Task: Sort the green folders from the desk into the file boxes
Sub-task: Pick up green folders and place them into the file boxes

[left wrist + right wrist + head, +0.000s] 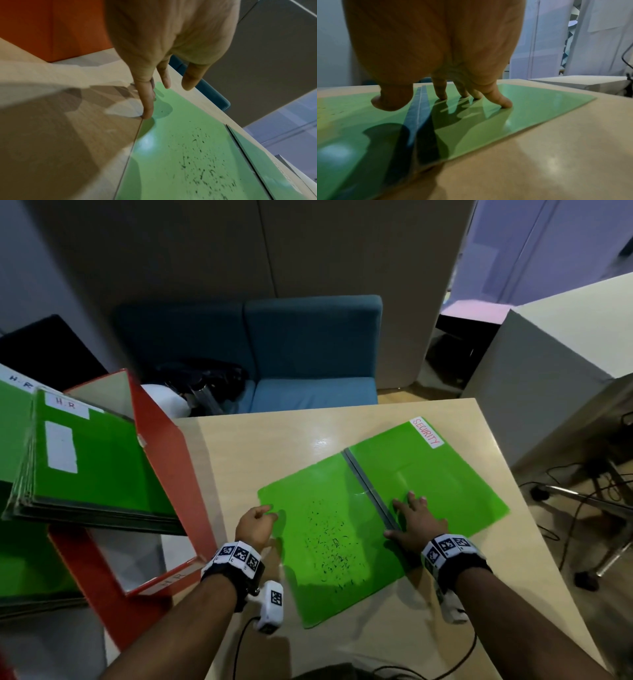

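From the head view, a green folder [376, 508] tabbed "SECURITY" lay spread open, flat on the wooden desk [274, 433], both covers down and its grey spine [370, 487] running between the two hands. The left hand [255, 525], fingers loosely bent and holding nothing, touched the far left corner of the left cover, while the right hand [416, 522] pressed flat, fingers straight and spread, on the right cover beside the spine. An orange file box [164, 491] marked "H.R" stood at the desk's left edge, with a stack of H.R folders [92, 460] leaning by its mouth; no box for security papers was in sight. The step in hand appeared to be closing the folder, which would call for lifting the left cover and swinging it over the spine. In the left wrist view, a fingertip [147, 115] met the cover's edge where it joined the desk, thumb and other fingers hanging free above; the sheet lay so flat that a nail would likely have to catch under it. In the right wrist view, four fingertips [504, 104] bore down on the right cover, the thumb raised over the spine; bare desk ran out to the right, leaving room to slide the folder.
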